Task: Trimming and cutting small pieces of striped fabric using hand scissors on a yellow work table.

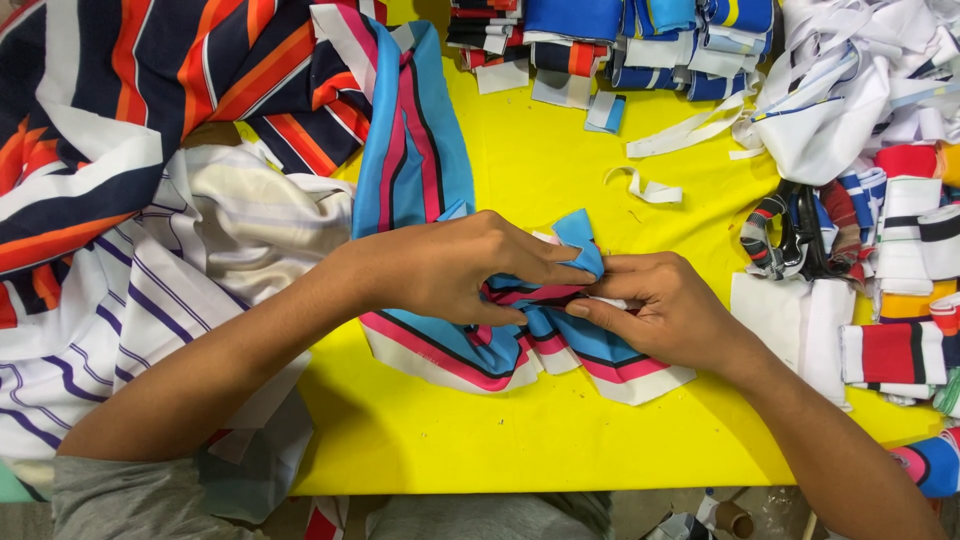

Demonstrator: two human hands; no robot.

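I see the blue striped cloth point(420, 150) at the centre of the yellow table point(540, 430), with its long end running toward 11 o'clock and its bunched end lying between both hands.

Left hand point(450, 265): it rests on top of the cloth, with the fingers curled and closed on a raised blue fold point(580, 235) at the 3 o'clock side of the hand. The thumb presses the pink and black stripes below the fold.

Right hand point(665, 305): it lies at 3 o'clock from the left hand, and the fingertips of the two hands are touching. The fingers are bent inward and pinched on the gathered middle of the same cloth. The white edge of the cloth fans out below both hands, toward 6 o'clock.

Surroundings:
- A navy, orange and white striped fabric point(150, 90) lies at 10 o'clock.
- A white fabric with thin purple lines point(150, 290) lies at 9 o'clock, under the left forearm.
- Stacked folded pieces point(610, 40) sit at 12 o'clock.
- A heap of white strips point(850, 80) sits at 1 o'clock.
- A loose white strip point(645, 187) lies just above the hands.
- Folded red, white and black pieces point(900, 350) lie at 3 o'clock, well apart from the right hand.
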